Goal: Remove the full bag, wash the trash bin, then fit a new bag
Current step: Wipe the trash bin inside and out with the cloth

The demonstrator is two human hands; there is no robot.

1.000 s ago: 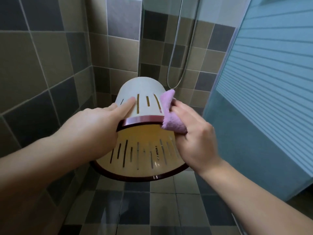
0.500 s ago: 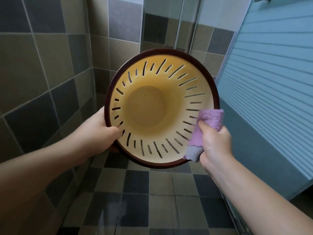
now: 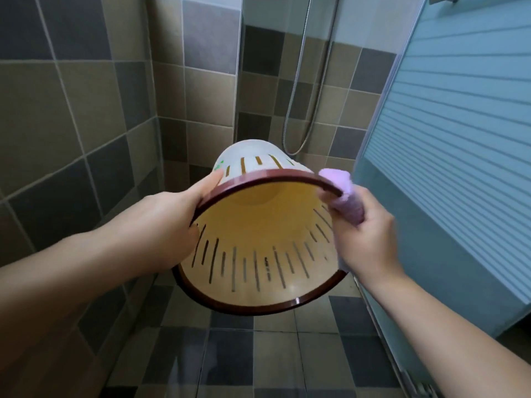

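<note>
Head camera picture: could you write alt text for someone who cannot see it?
A person holds a slotted cream plastic trash bin with a dark red rim in a tiled shower corner, its open mouth tipped toward the camera. The left hand grips the rim, and the right hand holds a pink cloth against it.

Checkered tile floor (image 3: 258, 360), grey and tan

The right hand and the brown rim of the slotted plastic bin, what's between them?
A pink cloth, gripped by the right hand and pressed against the bin's rim, in the head view.
</note>
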